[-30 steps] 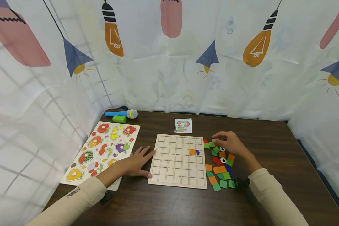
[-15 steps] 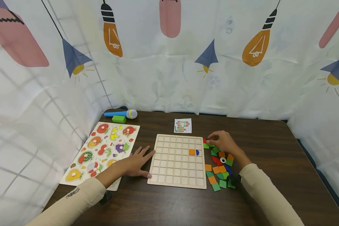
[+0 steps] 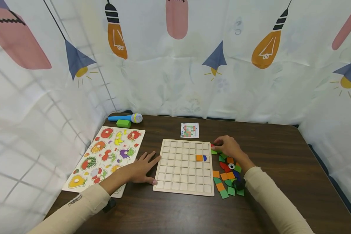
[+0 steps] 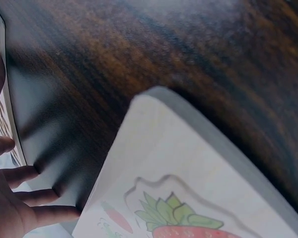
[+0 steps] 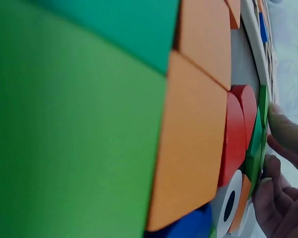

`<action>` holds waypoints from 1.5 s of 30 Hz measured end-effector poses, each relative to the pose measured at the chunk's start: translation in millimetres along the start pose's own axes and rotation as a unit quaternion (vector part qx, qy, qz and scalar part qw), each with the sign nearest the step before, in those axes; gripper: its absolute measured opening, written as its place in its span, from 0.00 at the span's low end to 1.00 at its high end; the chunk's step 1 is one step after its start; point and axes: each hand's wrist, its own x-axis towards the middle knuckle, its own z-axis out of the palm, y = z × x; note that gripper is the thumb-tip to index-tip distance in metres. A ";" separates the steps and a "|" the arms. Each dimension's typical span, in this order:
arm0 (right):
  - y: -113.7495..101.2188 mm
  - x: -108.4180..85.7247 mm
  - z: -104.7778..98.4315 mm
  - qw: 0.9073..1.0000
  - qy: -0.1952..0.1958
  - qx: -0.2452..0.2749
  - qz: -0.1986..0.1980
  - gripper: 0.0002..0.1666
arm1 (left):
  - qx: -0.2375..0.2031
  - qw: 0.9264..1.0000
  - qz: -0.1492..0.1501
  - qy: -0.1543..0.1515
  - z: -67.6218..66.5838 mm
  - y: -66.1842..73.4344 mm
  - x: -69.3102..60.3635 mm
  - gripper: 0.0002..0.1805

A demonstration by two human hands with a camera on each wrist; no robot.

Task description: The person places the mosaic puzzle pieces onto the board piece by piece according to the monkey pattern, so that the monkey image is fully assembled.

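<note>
Pale wood makes up the grid board (image 3: 178,167), which is laid flat on the dark counter (image 3: 175,211) with its far edge turned toward the curtain; it looks nearly square, so a longer axis cannot be told. Toward its right edge, an orange square (image 3: 199,158) and a blue half-disc (image 3: 205,158) are set side by side, the half-disc's straight side turned to the square, its curve pointed right, its long axis run near to far.

The left hand (image 3: 141,169) is spread, palm down; the board's left side is met by its thumb and index finger. The right hand (image 3: 229,146) is held over the far end of the loose pieces (image 3: 224,176), its fingers bent beside a red piece (image 3: 212,146); whether anything is pinched in that grip cannot be told. The loose pieces are scattered along the board's right side, turned at various angles.

By the left wrist view a strawberry (image 4: 188,230) is shown near a corner of the fruit board (image 3: 98,155); in the head view it is covered by the forearm. By the right wrist view the thickness of the red pieces is revealed, and part of a second pale disc is seen beyond the white disc (image 5: 230,201). The printed card (image 3: 189,130) is shown whole only from the head.
</note>
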 end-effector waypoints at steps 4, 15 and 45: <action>2.7 0.7 2.8 1.000 -0.012 -0.008 -0.005 0.25 | 0.002 1.000 0.002 -0.001 0.3 -0.1 0.7 0.56; 5.1 0.0 4.0 1.000 -0.016 -0.004 -0.021 0.18 | 0.009 1.000 0.003 0.001 1.2 1.3 0.0 0.56; -0.8 0.7 -0.7 1.000 0.003 -0.008 -0.012 0.18 | 0.002 1.000 0.003 -0.004 -2.7 3.2 -1.7 0.56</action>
